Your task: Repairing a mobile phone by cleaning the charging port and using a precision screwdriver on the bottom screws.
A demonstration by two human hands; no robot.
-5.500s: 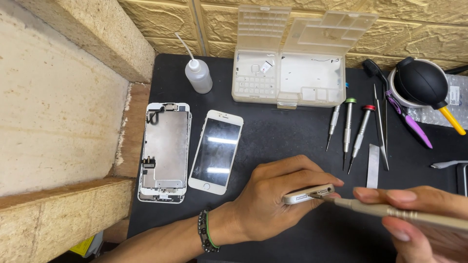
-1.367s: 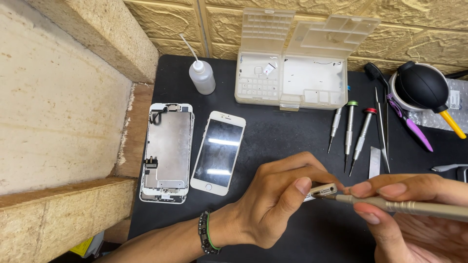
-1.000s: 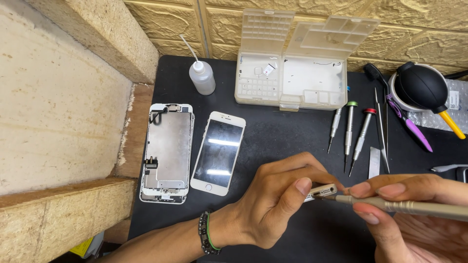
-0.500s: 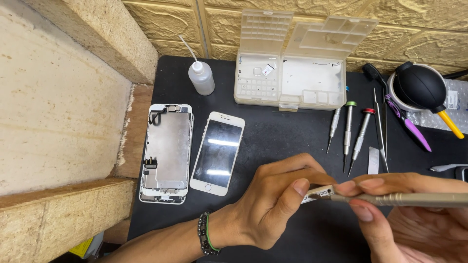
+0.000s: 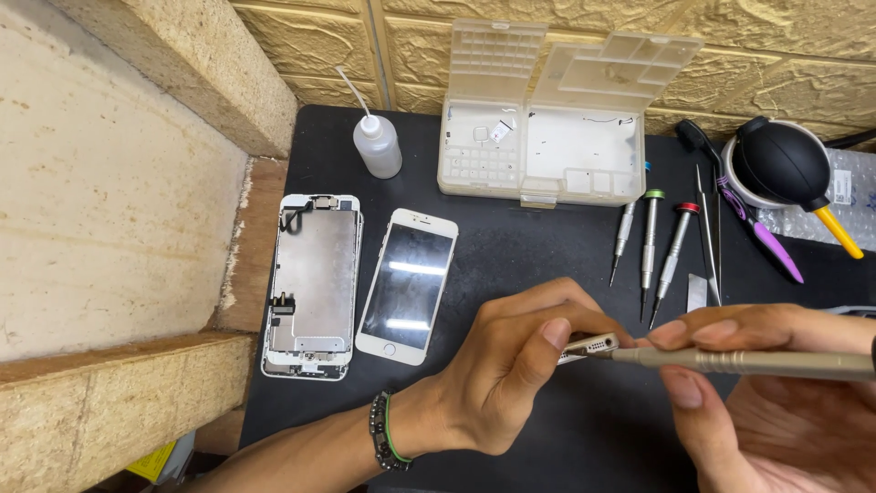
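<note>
My left hand (image 5: 511,370) grips a silver phone body (image 5: 589,346) by its bottom edge, holding it just above the black mat (image 5: 511,237). My right hand (image 5: 776,393) holds a grey screwdriver (image 5: 748,362) level, its tip against the phone's bottom edge beside the port. To the left on the mat lie a white phone screen (image 5: 408,285) face up and a second screen assembly (image 5: 313,283) with its metal back plate up.
An open clear parts box (image 5: 538,155) and a small squeeze bottle (image 5: 376,146) stand at the back. Three screwdrivers (image 5: 650,242), tweezers (image 5: 710,237), a purple tool (image 5: 771,246) and a black air blower (image 5: 780,164) lie at the right. Stone blocks (image 5: 119,210) border the left.
My right hand and the screwdriver have shifted a little up and right, with the driver now level. My left hand keeps its hold on the phone body.
</note>
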